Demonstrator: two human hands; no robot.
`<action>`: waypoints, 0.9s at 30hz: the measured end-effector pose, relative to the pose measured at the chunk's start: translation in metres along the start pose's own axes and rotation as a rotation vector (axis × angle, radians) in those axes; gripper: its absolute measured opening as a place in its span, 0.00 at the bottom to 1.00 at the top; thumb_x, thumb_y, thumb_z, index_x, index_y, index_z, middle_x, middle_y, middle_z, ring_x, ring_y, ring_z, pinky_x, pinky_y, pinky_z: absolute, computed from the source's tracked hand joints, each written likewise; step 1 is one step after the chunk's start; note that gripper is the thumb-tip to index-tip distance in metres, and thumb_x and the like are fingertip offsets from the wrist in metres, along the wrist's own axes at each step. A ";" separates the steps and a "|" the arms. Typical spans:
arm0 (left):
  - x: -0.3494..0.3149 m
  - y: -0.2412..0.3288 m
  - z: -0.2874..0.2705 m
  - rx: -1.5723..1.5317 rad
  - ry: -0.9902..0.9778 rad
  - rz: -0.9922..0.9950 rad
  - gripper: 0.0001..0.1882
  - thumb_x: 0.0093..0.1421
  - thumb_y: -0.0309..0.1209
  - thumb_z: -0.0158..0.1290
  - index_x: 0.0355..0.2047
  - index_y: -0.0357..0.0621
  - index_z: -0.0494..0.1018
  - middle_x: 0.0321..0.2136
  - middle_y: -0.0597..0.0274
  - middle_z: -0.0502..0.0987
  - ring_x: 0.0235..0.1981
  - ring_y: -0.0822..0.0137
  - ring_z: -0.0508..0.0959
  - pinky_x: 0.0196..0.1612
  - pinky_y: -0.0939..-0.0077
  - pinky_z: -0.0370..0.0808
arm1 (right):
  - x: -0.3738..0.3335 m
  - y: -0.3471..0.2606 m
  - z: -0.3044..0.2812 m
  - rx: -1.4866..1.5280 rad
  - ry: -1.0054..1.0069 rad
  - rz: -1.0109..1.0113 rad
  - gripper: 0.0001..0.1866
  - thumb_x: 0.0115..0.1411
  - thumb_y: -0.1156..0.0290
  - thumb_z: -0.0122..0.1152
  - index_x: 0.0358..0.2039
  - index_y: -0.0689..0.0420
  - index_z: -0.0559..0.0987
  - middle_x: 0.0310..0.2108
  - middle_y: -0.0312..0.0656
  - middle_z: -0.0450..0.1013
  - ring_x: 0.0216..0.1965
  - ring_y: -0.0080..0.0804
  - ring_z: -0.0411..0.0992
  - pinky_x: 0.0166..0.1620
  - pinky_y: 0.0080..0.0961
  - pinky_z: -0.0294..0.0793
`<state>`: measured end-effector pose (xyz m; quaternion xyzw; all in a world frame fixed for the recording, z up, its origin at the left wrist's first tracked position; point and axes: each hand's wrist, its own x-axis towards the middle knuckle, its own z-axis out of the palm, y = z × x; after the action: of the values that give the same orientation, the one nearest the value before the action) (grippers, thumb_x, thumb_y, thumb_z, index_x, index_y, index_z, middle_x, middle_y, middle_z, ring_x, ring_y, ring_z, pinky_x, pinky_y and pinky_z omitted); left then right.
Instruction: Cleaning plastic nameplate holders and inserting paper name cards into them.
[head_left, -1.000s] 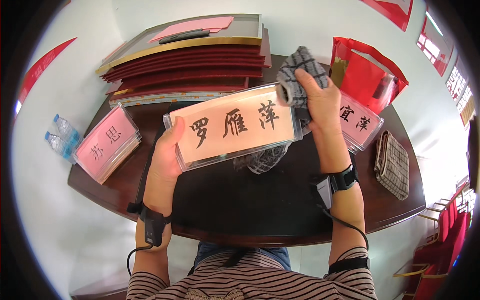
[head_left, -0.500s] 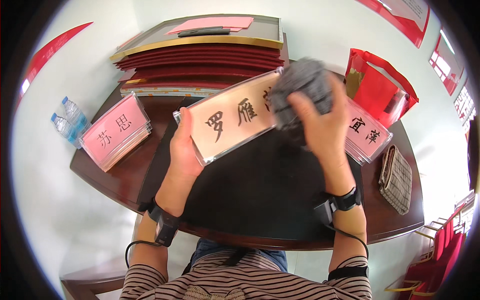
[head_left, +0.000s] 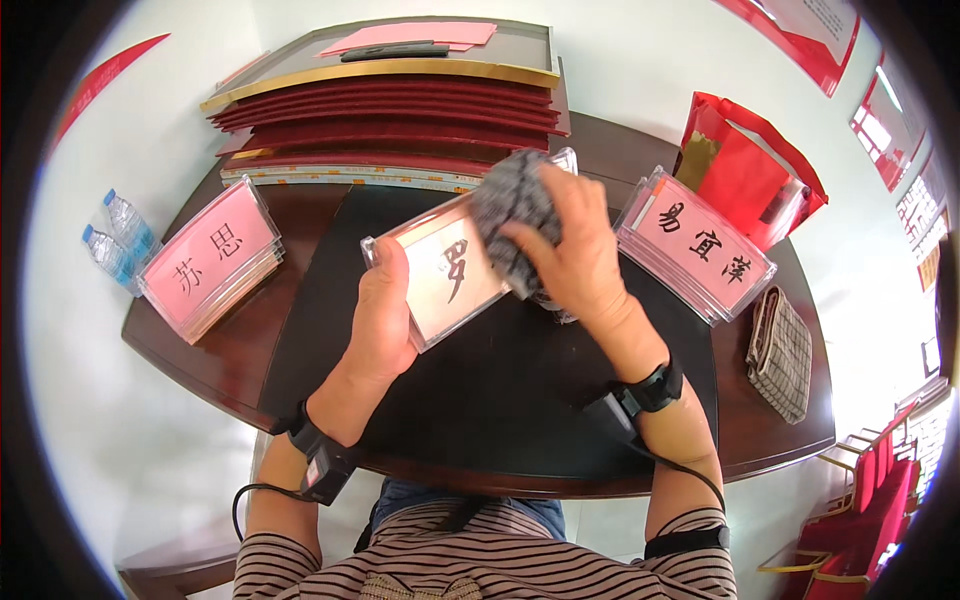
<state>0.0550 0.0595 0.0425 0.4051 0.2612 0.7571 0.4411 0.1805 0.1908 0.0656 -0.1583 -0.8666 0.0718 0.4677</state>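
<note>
Left hand [head_left: 380, 320]: grips the sign's [head_left: 445, 275] near-left end (held tilted above the worktop [head_left: 300, 330])
Right hand [head_left: 575, 255]: presses a grey cloth [head_left: 510, 205] onto its face

Dark tabletop [head_left: 480, 400] lies open near the person; name-plate stacks [head_left: 208, 258] [head_left: 695, 245] flank it, red folders [head_left: 390, 110] block the far edge.

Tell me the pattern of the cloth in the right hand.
Grey and dark checks on the cloth, seen in the head view.
</note>
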 end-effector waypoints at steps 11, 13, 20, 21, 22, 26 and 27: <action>0.001 0.031 -0.027 -0.125 0.078 0.297 0.29 0.62 0.48 0.30 0.51 0.33 0.56 0.48 0.51 0.64 0.47 0.60 0.68 0.49 0.66 0.66 | -0.003 0.066 -0.034 -0.060 -0.226 0.398 0.28 0.45 0.59 0.61 0.43 0.64 0.67 0.32 0.55 0.71 0.37 0.47 0.70 0.39 0.35 0.68; 0.002 0.034 -0.038 -0.139 0.094 0.276 0.29 0.62 0.48 0.30 0.51 0.33 0.57 0.48 0.51 0.65 0.47 0.60 0.69 0.49 0.66 0.67 | 0.001 0.055 -0.039 0.088 -0.420 0.407 0.26 0.45 0.59 0.61 0.41 0.63 0.70 0.30 0.53 0.71 0.35 0.43 0.71 0.38 0.33 0.69; 0.013 0.018 -0.045 -0.203 0.078 0.143 0.27 0.62 0.47 0.33 0.48 0.34 0.61 0.45 0.53 0.68 0.43 0.63 0.71 0.46 0.69 0.68 | 0.017 0.047 -0.072 0.341 -0.025 0.597 0.17 0.51 0.64 0.57 0.38 0.61 0.73 0.23 0.38 0.72 0.24 0.20 0.67 0.27 0.18 0.67; 0.011 0.015 -0.046 -0.118 0.094 0.126 0.27 0.62 0.47 0.33 0.48 0.34 0.61 0.45 0.54 0.68 0.44 0.64 0.70 0.47 0.69 0.67 | 0.017 0.045 -0.071 0.379 -0.043 0.604 0.17 0.53 0.65 0.55 0.41 0.61 0.72 0.25 0.38 0.72 0.27 0.19 0.68 0.27 0.15 0.66; 0.011 0.011 -0.046 -0.048 0.093 0.101 0.27 0.62 0.47 0.33 0.49 0.35 0.61 0.46 0.54 0.68 0.44 0.64 0.70 0.48 0.69 0.66 | 0.017 0.041 -0.074 0.396 -0.050 0.617 0.17 0.54 0.66 0.54 0.43 0.61 0.71 0.28 0.38 0.72 0.30 0.17 0.68 0.26 0.13 0.65; 0.001 0.013 -0.059 0.058 0.056 0.025 0.29 0.62 0.48 0.30 0.49 0.32 0.59 0.45 0.51 0.67 0.44 0.62 0.70 0.48 0.69 0.66 | 0.018 0.041 -0.057 0.387 -0.349 0.463 0.20 0.51 0.62 0.59 0.44 0.57 0.72 0.25 0.35 0.70 0.26 0.17 0.66 0.25 0.13 0.63; 0.001 0.013 -0.060 0.098 0.033 0.046 0.29 0.62 0.48 0.30 0.49 0.32 0.60 0.45 0.51 0.68 0.44 0.63 0.70 0.48 0.69 0.67 | 0.018 0.042 -0.061 0.426 -0.400 0.464 0.20 0.50 0.62 0.60 0.42 0.56 0.73 0.23 0.34 0.69 0.25 0.17 0.65 0.26 0.14 0.63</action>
<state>-0.0011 0.0518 0.0203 0.4196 0.2960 0.7599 0.3987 0.2306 0.2353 0.1019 -0.2326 -0.8476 0.3841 0.2828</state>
